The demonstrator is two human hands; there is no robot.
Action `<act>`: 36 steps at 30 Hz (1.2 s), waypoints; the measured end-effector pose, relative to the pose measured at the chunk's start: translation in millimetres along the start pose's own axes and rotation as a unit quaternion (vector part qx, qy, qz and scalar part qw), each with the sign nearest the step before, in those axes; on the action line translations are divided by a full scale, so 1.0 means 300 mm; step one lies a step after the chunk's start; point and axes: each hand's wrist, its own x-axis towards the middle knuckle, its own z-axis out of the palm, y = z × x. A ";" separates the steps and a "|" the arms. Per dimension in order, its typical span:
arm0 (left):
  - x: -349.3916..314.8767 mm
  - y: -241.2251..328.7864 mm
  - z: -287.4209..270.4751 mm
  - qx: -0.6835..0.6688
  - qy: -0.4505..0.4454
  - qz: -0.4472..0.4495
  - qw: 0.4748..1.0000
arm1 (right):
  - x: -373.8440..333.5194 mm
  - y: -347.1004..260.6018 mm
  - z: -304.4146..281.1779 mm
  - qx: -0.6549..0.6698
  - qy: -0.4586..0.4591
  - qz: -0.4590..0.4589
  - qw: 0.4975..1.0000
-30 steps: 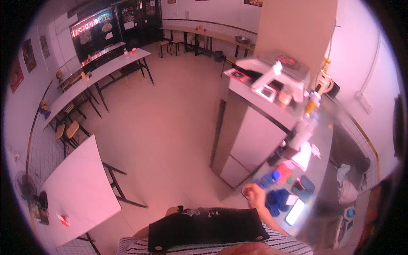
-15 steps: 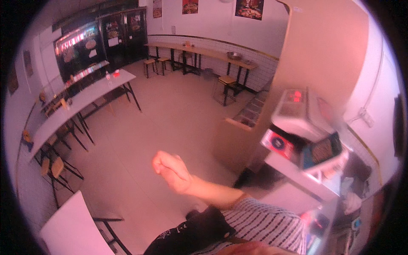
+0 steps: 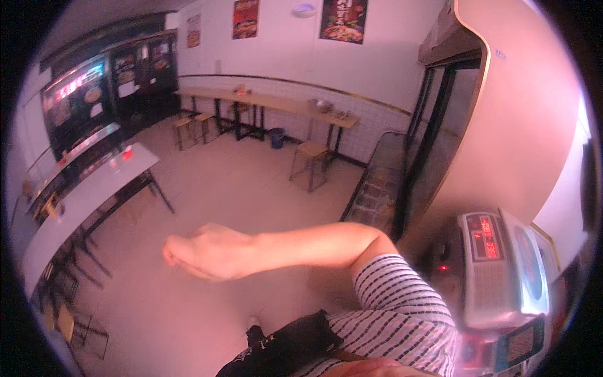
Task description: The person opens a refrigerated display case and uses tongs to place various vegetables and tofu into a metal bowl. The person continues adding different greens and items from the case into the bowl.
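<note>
Across the middle of my head view, my right hand hangs over the pale floor, the forearm lying right to left from a bent elbow. The fingers look curled in, with nothing showing past them; they are blurred and the palm faces away, so I cannot tell whether the grip is fully closed or hides something small. Nearest to this arm is the weighing scale, at near right, just beside my striped sleeve. Carrying the arm well, I judge, means keeping the elbow clear of that scale and the wrist loose. The white table at left and the wooden stool on the far side stand well apart, so neither should crowd me.

My left hand is out of sight. Black cloth at the near edge hides much of what is below me. The red display is smeared, whatever bears the scale is hidden, and I cannot make out what the dark case by the partition holds.
</note>
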 end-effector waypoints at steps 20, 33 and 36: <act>2.492 1.731 -0.286 0.206 0.033 0.300 0.931 | -0.578 0.520 -2.420 -0.850 0.273 0.428 0.143; 2.213 2.819 0.615 0.069 -0.328 0.414 0.846 | -0.711 0.300 -2.973 -0.806 0.263 0.495 -0.191; 2.293 2.887 0.671 0.075 -0.358 0.419 0.831 | -0.679 0.331 -2.901 -0.773 0.219 0.570 -0.173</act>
